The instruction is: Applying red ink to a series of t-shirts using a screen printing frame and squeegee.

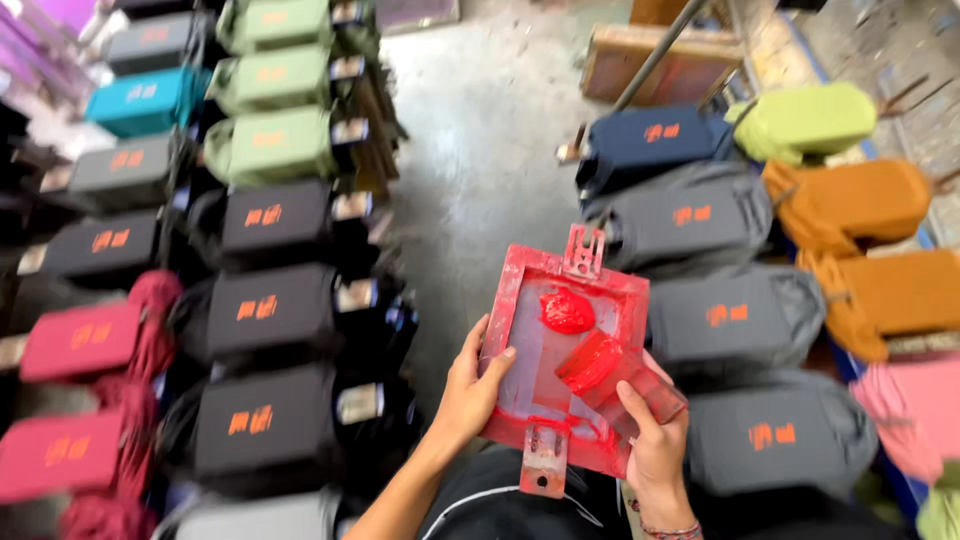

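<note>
I hold a small red-stained printing screen frame [522, 300] tilted over the aisle, in the head view's lower middle. My left hand [468, 390] grips its left edge. My right hand [655, 440] is closed on a red-coated squeegee [612, 372] that rests on the mesh. A blob of red ink [566, 311] sits on the mesh near the frame's far end. Metal brackets stick out at the far end [584, 250] and near end [543, 462] of the frame.
Garments on pallets line both sides, each with a small orange print: black [268, 307], green [270, 145], pink [70, 340] and teal [145, 100] at left; grey [730, 318], navy [648, 140], orange [860, 200] and lime [810, 118] at right. A concrete floor aisle [480, 130] runs between.
</note>
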